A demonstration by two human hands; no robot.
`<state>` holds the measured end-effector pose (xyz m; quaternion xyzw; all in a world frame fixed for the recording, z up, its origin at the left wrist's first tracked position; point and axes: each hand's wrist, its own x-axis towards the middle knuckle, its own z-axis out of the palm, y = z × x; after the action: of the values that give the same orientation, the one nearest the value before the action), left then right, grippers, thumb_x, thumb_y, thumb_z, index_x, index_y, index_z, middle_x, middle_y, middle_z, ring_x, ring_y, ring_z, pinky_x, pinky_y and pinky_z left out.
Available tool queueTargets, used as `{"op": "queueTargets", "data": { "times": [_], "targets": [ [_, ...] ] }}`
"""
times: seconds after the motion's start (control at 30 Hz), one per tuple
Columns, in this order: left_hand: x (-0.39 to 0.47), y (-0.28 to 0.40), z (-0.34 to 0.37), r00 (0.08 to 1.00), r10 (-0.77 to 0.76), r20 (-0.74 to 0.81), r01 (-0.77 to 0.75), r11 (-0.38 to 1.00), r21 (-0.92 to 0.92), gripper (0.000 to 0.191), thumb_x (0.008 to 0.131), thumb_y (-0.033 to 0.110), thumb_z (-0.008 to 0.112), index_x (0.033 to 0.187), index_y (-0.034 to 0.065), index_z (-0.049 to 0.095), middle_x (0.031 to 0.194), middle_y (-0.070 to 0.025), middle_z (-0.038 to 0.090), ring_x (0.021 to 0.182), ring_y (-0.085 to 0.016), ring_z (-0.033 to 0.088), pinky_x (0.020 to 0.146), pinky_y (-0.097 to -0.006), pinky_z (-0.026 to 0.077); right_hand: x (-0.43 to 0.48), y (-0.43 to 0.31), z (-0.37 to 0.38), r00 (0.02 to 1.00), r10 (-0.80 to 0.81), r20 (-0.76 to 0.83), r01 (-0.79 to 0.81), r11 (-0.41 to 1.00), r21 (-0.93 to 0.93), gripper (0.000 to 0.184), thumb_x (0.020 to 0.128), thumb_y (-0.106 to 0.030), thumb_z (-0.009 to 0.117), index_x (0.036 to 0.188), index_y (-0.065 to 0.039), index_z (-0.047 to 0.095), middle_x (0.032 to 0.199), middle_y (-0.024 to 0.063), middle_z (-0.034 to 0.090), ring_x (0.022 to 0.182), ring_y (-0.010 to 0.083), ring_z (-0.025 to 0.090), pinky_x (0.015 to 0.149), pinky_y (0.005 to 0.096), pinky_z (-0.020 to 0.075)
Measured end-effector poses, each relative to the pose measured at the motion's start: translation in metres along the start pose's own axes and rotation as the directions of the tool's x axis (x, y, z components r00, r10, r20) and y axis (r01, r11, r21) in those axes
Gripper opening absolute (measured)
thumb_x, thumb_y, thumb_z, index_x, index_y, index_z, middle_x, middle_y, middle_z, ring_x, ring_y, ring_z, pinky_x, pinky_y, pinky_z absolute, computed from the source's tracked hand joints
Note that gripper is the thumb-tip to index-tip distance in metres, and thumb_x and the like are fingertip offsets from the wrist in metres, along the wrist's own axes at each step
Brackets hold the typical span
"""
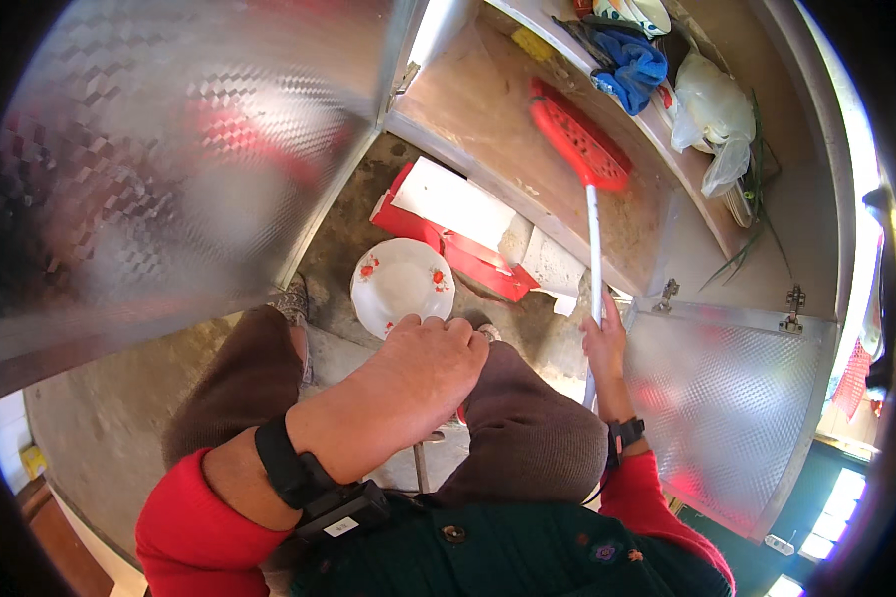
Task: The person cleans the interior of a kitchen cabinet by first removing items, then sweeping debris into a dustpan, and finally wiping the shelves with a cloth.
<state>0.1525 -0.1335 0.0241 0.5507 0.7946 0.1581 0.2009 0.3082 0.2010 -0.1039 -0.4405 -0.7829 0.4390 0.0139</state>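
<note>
My right hand is closed around the pale handle of a small broom. Its red plastic head, pierced with dark holes, rests over the wooden bottom board of an open cabinet. My left hand lies across the front of my body with its fingers curled, next to the near rim of a white plate with red flowers. Its fingertips are hidden, so I cannot tell whether they grip the rim. The plate is between my feet, in front of a red and white cardboard piece.
A textured metallic door stands open on the left, a smaller one on the right. The upper shelf bears a blue cloth, a white plastic bag and green stalks. A yellow thing lies deep inside the cabinet.
</note>
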Motion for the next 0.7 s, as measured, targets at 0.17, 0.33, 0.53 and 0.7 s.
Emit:
{"op": "queueTargets", "data": {
  "times": [0.17, 0.33, 0.53, 0.7],
  "targets": [
    [-0.002, -0.007, 0.002, 1.000, 0.001, -0.004, 0.000, 0.998, 0.060, 0.027, 0.075, 0.007, 0.059, 0.101, 0.0006, 0.053, 0.092, -0.0115, 0.057, 0.084, -0.027, 0.060, 0.072, -0.0380, 0.048, 0.048, -0.043, 0.040, 0.980, -0.189, 0.061, 0.190, 0.982, -0.004, 0.057, 0.087, -0.006, 0.055, 0.141, -0.013, 0.040, 0.069, 0.0038, 0.058, 0.047, 0.0081, 0.047, 0.041, 0.0238, 0.0384],
    [0.003, -0.005, 0.006, 0.998, 0.019, 0.057, -0.023, 0.998, 0.065, 0.029, 0.076, 0.008, 0.058, 0.103, 0.0003, 0.054, 0.094, -0.0117, 0.058, 0.085, -0.027, 0.060, 0.074, -0.0383, 0.048, 0.113, -0.095, 0.068, 0.972, -0.202, 0.120, 0.210, 0.976, -0.057, 0.056, 0.083, -0.006, 0.056, 0.138, -0.012, 0.045, 0.064, 0.0044, 0.058, 0.044, 0.0097, 0.048, 0.041, 0.0263, 0.0408],
    [0.001, -0.005, 0.005, 0.998, 0.030, 0.063, -0.035, 0.997, 0.072, 0.029, 0.076, 0.008, 0.059, 0.104, 0.0016, 0.054, 0.094, -0.0118, 0.059, 0.086, -0.027, 0.060, 0.076, -0.0383, 0.048, 0.148, -0.122, 0.029, 0.933, -0.309, 0.182, 0.355, 0.872, -0.338, 0.056, 0.081, -0.010, 0.060, 0.136, -0.010, 0.048, 0.071, 0.0084, 0.063, 0.051, 0.0147, 0.056, 0.046, 0.0294, 0.0459],
    [-0.005, -0.005, 0.001, 0.999, 0.023, 0.047, -0.027, 0.996, 0.081, 0.026, 0.078, 0.009, 0.057, 0.103, 0.0017, 0.055, 0.093, -0.0117, 0.060, 0.087, -0.026, 0.061, 0.076, -0.0384, 0.048, 0.083, -0.109, -0.030, 0.946, -0.245, 0.214, 0.308, 0.886, -0.348, 0.056, 0.083, -0.007, 0.059, 0.138, -0.011, 0.046, 0.071, 0.0073, 0.061, 0.052, 0.0126, 0.053, 0.048, 0.0286, 0.0447]
  ]
}}
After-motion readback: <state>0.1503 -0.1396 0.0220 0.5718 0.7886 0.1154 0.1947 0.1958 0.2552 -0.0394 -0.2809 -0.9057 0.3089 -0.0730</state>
